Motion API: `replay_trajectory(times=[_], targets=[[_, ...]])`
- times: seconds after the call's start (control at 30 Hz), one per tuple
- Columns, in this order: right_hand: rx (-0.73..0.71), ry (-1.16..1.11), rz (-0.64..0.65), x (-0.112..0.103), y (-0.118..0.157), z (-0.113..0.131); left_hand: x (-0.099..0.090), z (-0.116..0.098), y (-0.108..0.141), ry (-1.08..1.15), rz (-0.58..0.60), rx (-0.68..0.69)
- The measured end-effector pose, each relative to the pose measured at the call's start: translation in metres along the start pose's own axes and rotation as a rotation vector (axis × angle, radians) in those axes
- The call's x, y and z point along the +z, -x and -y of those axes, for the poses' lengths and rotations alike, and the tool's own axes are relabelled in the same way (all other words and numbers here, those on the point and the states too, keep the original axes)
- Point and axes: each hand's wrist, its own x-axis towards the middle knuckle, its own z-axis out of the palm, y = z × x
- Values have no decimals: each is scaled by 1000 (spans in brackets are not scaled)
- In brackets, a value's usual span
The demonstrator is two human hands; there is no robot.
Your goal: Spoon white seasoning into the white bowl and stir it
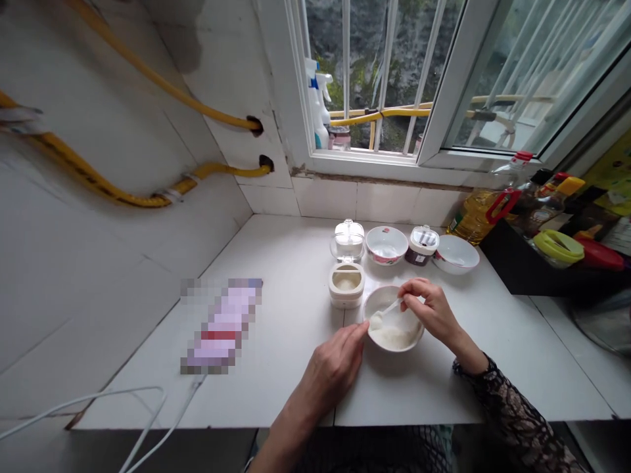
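Note:
Between the fingertips of my right hand (pixel 428 307) is the handle of a small white spoon (pixel 390 308). Its bowl end, with whitish powder on it, is over the left part of a white bowl (pixel 420 332). Pale grains or powder (pixel 397 339) lie in the bottom of that bowl. My left hand (pixel 339 361) rests at the bowl's left side, fingers together and fingertips touching the rim. Just behind my left hand stands an open cream container (pixel 346 300) with pale contents.
Behind the bowl stand a clear-lidded white jar (pixel 349 240), a white bowl (pixel 387 246), a dark-based jar (pixel 422 245) and another bowl (pixel 456 255). Oil and sauce bottles (pixel 486 203) are at the right. A blurred purple object (pixel 227 325) with a cable lies left.

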Motion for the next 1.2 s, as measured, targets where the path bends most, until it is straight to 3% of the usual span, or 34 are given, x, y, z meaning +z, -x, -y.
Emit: replay_trajectory(times=[0.1,0.47,0.87,1.2], targets=[[24,-17,-57,-3,2,-3,-1,0,0,10,-3,-5],[-223,172,-5,1,5,-4,-3,0,1,30,21,-32],[-160,124,-112,4,10,1,-5,2,0,62,14,-42],[-270,201,-65,9,13,2,-3,-1,-4,-2,16,-25]])
